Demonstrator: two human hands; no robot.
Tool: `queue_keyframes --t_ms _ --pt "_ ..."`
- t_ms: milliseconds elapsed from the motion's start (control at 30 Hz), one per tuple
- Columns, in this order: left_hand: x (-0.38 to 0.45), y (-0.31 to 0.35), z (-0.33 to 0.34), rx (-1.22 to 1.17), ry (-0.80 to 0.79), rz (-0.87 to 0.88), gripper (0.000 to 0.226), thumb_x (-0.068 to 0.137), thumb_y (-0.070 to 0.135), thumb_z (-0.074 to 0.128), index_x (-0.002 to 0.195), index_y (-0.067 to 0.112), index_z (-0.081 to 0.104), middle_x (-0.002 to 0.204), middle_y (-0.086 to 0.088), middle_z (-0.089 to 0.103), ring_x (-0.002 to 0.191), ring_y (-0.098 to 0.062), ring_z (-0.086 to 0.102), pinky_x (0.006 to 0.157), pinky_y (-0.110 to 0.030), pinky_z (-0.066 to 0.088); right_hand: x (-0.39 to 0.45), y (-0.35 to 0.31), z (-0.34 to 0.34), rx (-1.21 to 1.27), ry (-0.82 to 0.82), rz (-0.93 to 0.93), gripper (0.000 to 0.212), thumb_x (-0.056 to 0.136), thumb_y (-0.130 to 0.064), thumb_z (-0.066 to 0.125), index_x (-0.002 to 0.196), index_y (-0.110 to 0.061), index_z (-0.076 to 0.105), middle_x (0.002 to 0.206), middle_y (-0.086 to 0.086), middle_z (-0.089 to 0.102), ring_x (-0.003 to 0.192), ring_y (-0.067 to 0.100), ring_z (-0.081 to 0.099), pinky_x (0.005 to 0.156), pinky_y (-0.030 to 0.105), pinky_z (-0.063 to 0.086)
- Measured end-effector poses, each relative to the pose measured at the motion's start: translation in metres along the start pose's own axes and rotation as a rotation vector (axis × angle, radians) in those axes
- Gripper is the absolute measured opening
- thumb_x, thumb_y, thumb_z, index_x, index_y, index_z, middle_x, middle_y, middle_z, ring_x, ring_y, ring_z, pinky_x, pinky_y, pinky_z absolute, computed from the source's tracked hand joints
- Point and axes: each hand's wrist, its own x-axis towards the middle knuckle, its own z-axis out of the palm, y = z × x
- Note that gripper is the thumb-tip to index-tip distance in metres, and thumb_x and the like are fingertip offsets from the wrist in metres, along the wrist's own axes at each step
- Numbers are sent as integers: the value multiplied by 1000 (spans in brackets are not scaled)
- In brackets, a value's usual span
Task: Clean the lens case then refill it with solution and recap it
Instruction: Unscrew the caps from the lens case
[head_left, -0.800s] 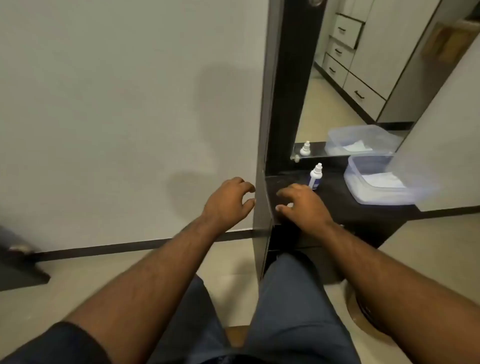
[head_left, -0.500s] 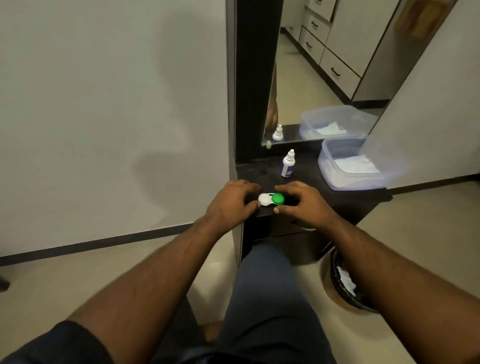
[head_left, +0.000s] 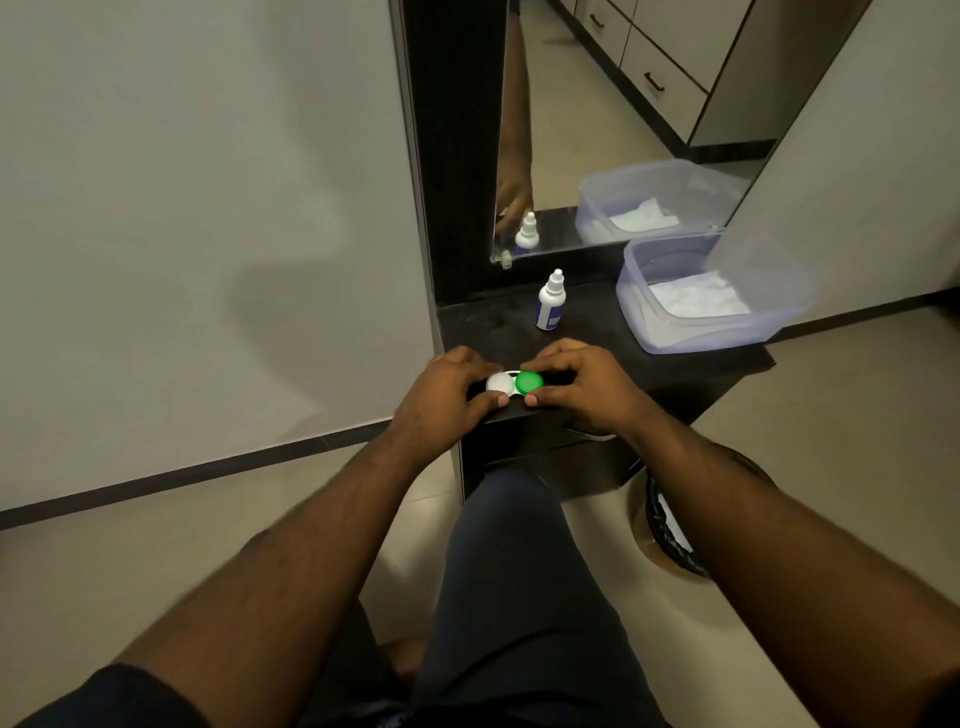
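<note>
Head view: nearest are the person's dark trouser legs and two bare forearms reaching forward to the near edge of a small dark bench (head_left: 675, 371). At that edge lies the lens case (head_left: 514, 383), a small flat plastic piece with a round white cap (head_left: 499, 384) on the left and a round green cap (head_left: 529, 382) on the right, both caps on. The left hand (head_left: 447, 400) has its grip closed around the white cap, thumb at its near rim; the right hand (head_left: 584, 387) pinches the green cap likewise, thumb on the near side and fingers curled over the far side.

This looks like the opening step: both caps are about to be unscrewed before any cleaning. The next move probably calls for one hand to steady the case while the other twists.

Further back stands a small white squeeze bottle with a blue label (head_left: 549, 304), upright and well apart from the case. To the far right sits a translucent bluish plastic tub (head_left: 701, 332) with white tissue inside. Behind is a mirror (head_left: 597, 104); a bin (head_left: 670, 535) stands on the floor at right.
</note>
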Motion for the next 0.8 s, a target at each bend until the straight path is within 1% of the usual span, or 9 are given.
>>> queue_keyframes --t_ms 100,200,333,467,600,700,733,800 --pt "-5 1 9 -20 64 -27 39 89 28 64 125 16 62 110 -4 59 100 -16 52 86 -29 45 2 2 1 -11 -6 -4 43 71 -13 80 112 -13 68 102 -8 58 92 2 56 78 1 40" --pt "-8 3 16 -30 115 -59 39 89 27 64 126 14 61 110 -6 59 97 -15 50 86 -29 45 3 3 1 -18 -20 -10 43 71 -13 80 113 -13 68 103 -7 58 96 5 56 82 7 41" --pt "-11 5 20 -63 152 -91 40 90 26 63 127 12 60 109 -6 58 93 -8 46 82 -22 41 6 4 0 -30 -38 -23 43 72 -15 79 114 -14 68 104 -6 58 98 7 56 85 13 42" --pt "-13 10 22 -60 170 -114 40 91 26 61 129 13 59 109 -7 57 92 -7 43 81 -20 38 8 5 -1 -50 -45 -39 43 71 -16 80 112 -15 68 103 -6 59 98 8 56 84 14 43" --pt "-15 16 24 -102 220 -178 38 90 31 63 124 14 63 107 -5 57 94 -12 50 83 -24 45 7 6 0 -48 -31 -45 42 70 -16 81 111 -15 69 103 -6 60 98 8 57 84 13 43" --pt "-17 17 25 -164 280 -203 37 84 35 70 114 15 68 101 -2 60 92 -13 53 79 -26 47 7 6 -1 -36 -38 -53 43 70 -15 81 111 -16 69 103 -6 61 98 8 58 86 16 44" --pt "-19 17 25 -181 295 -203 40 81 38 72 114 15 67 102 -2 61 93 -13 54 79 -25 47 7 6 -2 -35 -45 -53 43 70 -15 81 111 -16 69 103 -6 61 98 7 57 86 16 44" --pt "-20 14 25 -209 288 -184 60 75 44 74 126 15 60 113 -2 61 104 -16 55 86 -27 47 7 6 -4 -37 -56 -54 42 70 -15 80 111 -17 69 104 -5 61 99 7 58 87 16 45"
